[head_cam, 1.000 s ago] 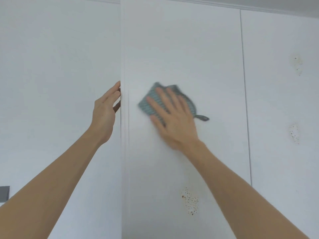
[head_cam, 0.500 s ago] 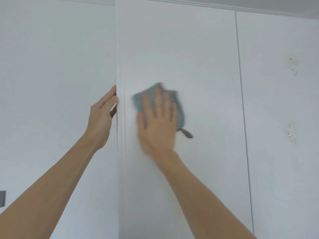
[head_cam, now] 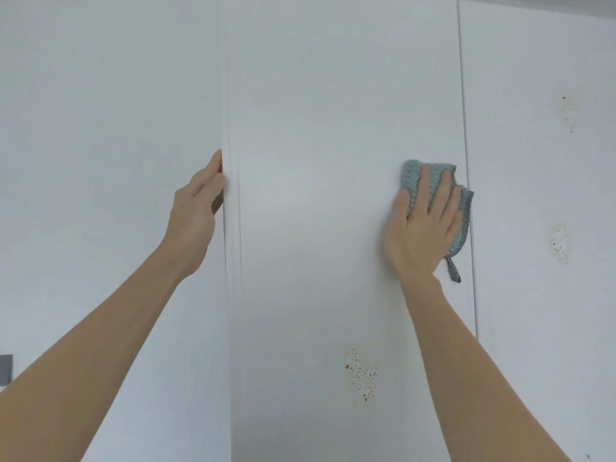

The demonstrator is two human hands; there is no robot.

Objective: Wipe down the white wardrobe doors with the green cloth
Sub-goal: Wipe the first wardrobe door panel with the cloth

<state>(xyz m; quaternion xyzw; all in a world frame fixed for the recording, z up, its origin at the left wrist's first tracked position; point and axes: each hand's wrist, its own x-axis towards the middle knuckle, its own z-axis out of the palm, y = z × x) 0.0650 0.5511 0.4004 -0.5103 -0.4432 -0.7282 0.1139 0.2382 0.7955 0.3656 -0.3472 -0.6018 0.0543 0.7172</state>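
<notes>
A white wardrobe door (head_cam: pixel 333 128) fills the middle of the view. My right hand (head_cam: pixel 421 230) presses the green cloth (head_cam: pixel 411 176) flat against the door near its right edge, fingers straight and spread. A dark-edged loop of the cloth hangs below the hand. My left hand (head_cam: pixel 196 208) rests on the door's left edge, fingers straight along it and fingertips hidden behind the edge. A patch of brown specks (head_cam: pixel 361 375) marks the door lower down.
A second white door (head_cam: pixel 540 295) to the right carries two speckled brown stains (head_cam: pixel 560 243). A plain white wall (head_cam: pixel 100 128) lies to the left, with a grey plate (head_cam: pixel 6 368) at the far left edge.
My right hand has swept the cloth from the door's left side across to its right edge. My left hand has stayed on the left edge.
</notes>
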